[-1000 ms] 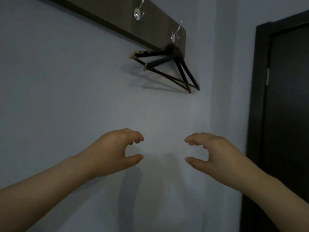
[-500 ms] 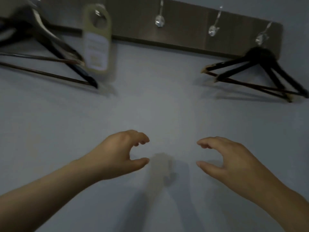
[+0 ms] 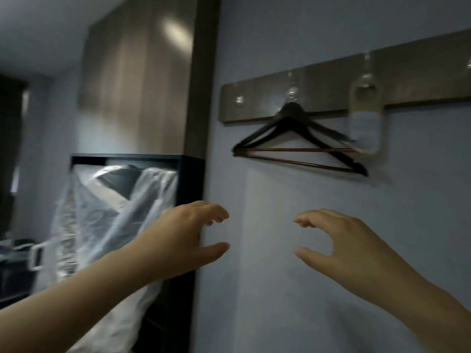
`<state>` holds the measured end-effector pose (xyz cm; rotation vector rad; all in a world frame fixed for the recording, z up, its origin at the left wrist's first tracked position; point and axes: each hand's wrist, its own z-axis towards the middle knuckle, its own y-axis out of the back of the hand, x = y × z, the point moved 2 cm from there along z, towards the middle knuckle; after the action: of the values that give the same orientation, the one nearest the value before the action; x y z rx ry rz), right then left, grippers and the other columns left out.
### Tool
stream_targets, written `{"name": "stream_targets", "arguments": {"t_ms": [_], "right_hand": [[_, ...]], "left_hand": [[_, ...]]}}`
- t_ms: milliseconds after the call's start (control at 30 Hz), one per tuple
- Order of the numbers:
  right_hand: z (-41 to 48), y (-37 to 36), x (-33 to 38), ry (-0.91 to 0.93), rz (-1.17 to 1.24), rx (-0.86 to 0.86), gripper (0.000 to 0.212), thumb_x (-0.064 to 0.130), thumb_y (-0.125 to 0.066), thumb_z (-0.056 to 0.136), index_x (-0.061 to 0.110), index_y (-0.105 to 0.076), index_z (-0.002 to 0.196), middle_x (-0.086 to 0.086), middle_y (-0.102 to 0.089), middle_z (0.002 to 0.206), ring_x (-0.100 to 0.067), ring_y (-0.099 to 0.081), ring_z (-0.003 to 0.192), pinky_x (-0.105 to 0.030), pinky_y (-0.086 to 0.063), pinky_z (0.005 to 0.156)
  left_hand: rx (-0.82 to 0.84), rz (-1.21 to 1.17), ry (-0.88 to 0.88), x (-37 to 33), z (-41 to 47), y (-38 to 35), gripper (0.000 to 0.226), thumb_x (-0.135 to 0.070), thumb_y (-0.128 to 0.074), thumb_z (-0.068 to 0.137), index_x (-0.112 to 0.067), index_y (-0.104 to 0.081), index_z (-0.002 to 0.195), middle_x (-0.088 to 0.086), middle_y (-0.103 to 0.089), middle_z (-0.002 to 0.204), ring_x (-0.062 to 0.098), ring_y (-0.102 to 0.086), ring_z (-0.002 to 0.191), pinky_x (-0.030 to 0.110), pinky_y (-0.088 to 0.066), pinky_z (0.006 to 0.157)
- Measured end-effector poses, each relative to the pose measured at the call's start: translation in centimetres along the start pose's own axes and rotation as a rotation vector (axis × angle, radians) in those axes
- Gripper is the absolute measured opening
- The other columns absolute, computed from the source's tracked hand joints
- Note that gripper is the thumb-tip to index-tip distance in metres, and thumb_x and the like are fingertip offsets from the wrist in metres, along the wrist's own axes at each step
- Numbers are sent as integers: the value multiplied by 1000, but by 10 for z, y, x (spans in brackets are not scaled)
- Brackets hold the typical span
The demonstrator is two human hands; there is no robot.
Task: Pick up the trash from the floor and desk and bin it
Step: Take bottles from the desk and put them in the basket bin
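Note:
My left hand (image 3: 183,240) and my right hand (image 3: 339,245) are both raised in front of me at chest height, facing a pale wall. Their fingers are loosely curled, thumbs below, and neither hand holds anything. No trash, bin, floor or desk shows in the head view.
A wooden hook rail (image 3: 318,90) on the wall carries dark hangers (image 3: 295,141) and a door-hanger card (image 3: 364,118). To the left stands a dark open shelf frame (image 3: 188,174) with clear plastic bags (image 3: 107,215) over items inside. A tall wooden panel (image 3: 142,77) rises above it.
The view has swung left: the dark door and the right hangers left the picture, and the shelf with plastic bags came in. Both hands kept the same loose, empty pose.

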<state>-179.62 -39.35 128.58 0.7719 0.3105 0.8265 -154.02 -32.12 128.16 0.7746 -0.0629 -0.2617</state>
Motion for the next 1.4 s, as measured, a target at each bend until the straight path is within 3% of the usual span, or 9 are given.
{"name": "stream_targets", "arguments": {"t_ms": [100,300,467,600,867,1400], "right_hand": [[36,-38,71,107,108,15,47,49,-61,84,40,-51,129,30,-50,120,14,-45,110,-3,-32,86],[90,-112,220,330,309,75,47,49,-66,82,38,-54,126,24,-54,118,7,-50,109,-4,-36,85],[121,-164,327,493,438,128,48,45,-69,80,35,-57,125,21,-56,120,4,-52,113,-15,-40,95],[142,-201,391,610,513,150,47,46,-68,81,35,-56,125,23,-56,117,7,-51,108,-8,-36,89],[204,-291,470,743,630,159,46,47,-64,82,35,-55,126,20,-59,116,1,-56,106,-16,-44,90],[354,-468,594,800,668,228,44,48,-63,84,36,-52,126,19,-58,114,-3,-55,105,-29,-49,90]], "left_hand": [[-8,85,106,51,-50,48,47,-48,-72,76,-31,-61,119,-16,-63,111,-3,-58,95,23,-49,87],[25,258,323,132,-156,141,49,-53,-67,77,-36,-57,122,-22,-59,113,-7,-56,99,23,-50,89],[15,398,502,182,-227,196,52,-58,-61,75,-39,-54,123,-25,-54,112,-11,-53,95,6,-46,81],[-1,460,606,218,-271,225,55,-62,-55,73,-38,-53,123,-22,-57,115,-6,-55,98,18,-52,86],[-19,530,722,311,-304,241,54,-60,-55,75,-34,-56,123,-21,-59,113,-6,-56,102,21,-52,87],[-22,554,862,544,-318,244,48,-51,-62,79,-32,-57,123,-21,-59,115,-5,-55,102,22,-51,89]]}}
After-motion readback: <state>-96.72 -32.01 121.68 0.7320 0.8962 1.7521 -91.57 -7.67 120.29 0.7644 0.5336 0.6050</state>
